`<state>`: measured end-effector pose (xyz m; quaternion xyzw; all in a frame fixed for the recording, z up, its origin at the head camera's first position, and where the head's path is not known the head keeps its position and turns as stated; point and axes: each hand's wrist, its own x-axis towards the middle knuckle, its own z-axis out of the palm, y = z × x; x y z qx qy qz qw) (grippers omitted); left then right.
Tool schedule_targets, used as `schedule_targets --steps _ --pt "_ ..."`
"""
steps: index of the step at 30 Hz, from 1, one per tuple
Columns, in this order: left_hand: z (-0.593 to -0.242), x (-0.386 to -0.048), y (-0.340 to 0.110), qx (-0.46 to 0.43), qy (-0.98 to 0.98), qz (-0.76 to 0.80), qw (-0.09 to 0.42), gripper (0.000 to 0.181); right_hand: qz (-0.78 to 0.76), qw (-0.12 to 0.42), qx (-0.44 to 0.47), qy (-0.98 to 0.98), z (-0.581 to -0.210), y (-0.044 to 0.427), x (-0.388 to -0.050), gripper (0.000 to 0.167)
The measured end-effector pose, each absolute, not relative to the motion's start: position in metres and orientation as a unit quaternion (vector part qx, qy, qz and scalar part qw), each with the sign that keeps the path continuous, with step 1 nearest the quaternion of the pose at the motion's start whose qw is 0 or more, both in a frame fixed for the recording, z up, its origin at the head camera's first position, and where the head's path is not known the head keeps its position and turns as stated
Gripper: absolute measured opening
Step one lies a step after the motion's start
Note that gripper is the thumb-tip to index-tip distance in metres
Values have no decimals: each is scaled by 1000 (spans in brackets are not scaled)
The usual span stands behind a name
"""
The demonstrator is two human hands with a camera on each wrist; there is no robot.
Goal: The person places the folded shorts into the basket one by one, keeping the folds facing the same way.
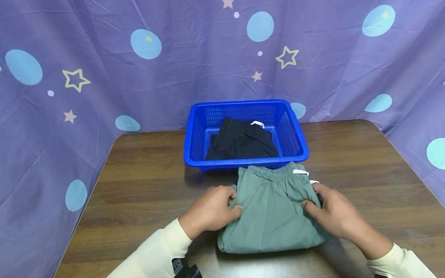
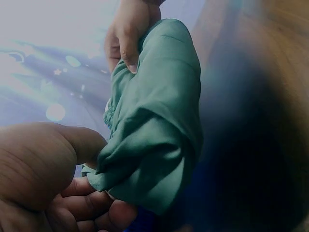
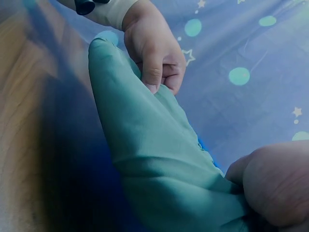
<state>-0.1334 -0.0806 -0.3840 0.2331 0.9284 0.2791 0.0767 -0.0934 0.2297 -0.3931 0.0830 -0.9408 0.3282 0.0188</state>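
Folded green shorts with an elastic waistband and white drawstring ends are held between both hands, just in front of the blue basket. My left hand grips their left edge, thumb on top and fingers beneath, as the left wrist view shows with the bunched green cloth. At the opposite edge my right hand pinches the fabric, thumb over the front. In the right wrist view the shorts slant between the two hands. Black folded clothing with a white drawstring lies inside the basket.
The basket stands at the back middle of a brown wooden table. Behind and around the table hangs a purple curtain with stars and blue dots. Bare wood shows left and right of the basket.
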Motion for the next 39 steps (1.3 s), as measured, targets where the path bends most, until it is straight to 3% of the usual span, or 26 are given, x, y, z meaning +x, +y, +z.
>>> schedule_targets --steps 23,32,39 --pt "-338 -111 -93 256 924 280 52 38 314 46 108 -942 -351 226 -79 15" --pt "-324 -115 -99 249 926 280 40 38 308 62 119 -942 -339 221 -86 22" --pt "-313 -121 -102 238 930 278 41 41 310 63 126 -940 -329 217 -95 17"
